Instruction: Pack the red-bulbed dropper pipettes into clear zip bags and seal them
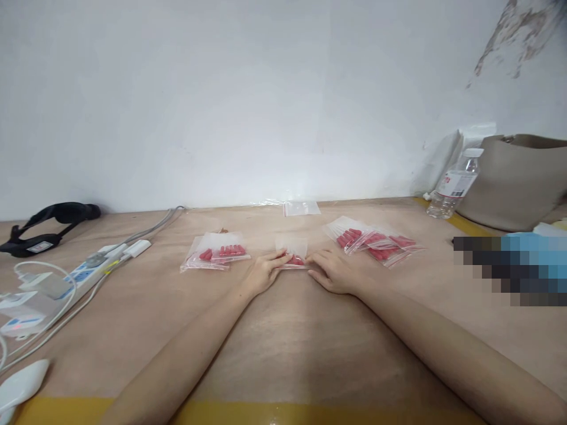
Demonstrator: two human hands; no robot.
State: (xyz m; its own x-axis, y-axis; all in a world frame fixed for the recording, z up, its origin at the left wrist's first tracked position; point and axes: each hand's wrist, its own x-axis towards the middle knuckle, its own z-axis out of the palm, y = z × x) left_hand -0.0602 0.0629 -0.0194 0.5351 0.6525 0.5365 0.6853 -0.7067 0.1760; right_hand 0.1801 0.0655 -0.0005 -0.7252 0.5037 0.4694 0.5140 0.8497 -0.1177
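Observation:
A small clear zip bag [292, 245] with red pieces in it lies flat on the table in front of me, its opening edge towards me. My left hand [266, 270] pinches the left end of that edge, thumb below and fingers above. At the right end, my right hand [332, 271] has its bent fingertips and thumb closed at the bag's corner. To the left lies a small pile of similar zip bags [212, 241] with red pieces. Several more filled bags [385, 255] overlap in a fanned pile to the right.
A flat clear bag [302, 208] lies by the wall. Leftward are a power strip [84, 274] with cables, a black strap-like object [53, 224] and a white object [22, 386]. A plastic bottle [456, 184] leans against a grey-beige container [518, 183] at right, near a pixelated patch.

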